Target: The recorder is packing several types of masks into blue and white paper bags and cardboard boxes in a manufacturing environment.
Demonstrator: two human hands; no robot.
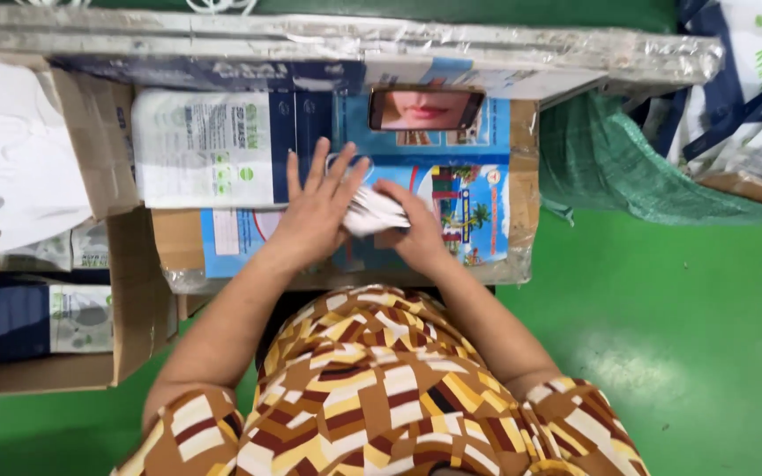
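Fingers (332,176) press seemingly white packet (374,211).

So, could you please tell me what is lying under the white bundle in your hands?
Under the white bundle lies a blue printed sheet on cardboard. The left hand and right hand cover the part directly beneath, so that cannot be seen.

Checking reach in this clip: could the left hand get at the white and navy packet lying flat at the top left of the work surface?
Probably yes. The left hand lies open right beside the packet, its fingertips at the packet's edge, with nothing between them.
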